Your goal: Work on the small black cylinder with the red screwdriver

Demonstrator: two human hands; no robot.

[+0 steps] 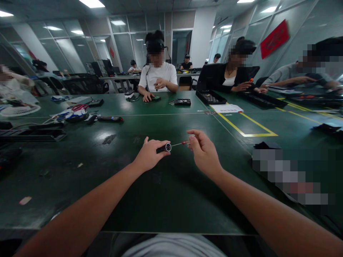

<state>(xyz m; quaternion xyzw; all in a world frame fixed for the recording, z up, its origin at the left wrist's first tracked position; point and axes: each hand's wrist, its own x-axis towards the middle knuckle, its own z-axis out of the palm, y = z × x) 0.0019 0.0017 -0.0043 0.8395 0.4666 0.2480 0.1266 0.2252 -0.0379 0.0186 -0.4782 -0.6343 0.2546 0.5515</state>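
Just above the green tabletop, my left hand [148,155] grips a small black cylinder [168,147] with a pale ring round its end, perhaps a flashlight. That ringed end points to the right, and my fingers hide most of the body. My right hand [202,150] pinches a small screwdriver [184,142] with a reddish handle and a thin metal shaft. The shaft points left, and its tip is at the ringed end; whether it touches or goes inside I cannot tell. Part of the handle is hidden by my fingers.
A green table [139,196] spreads before me. Red-handled scissors [80,107] and other tools lie at the left. Across the table, a person in a white shirt [158,76] handles something small. Farther right are a black parts tray [210,97] and yellow tape [259,135].
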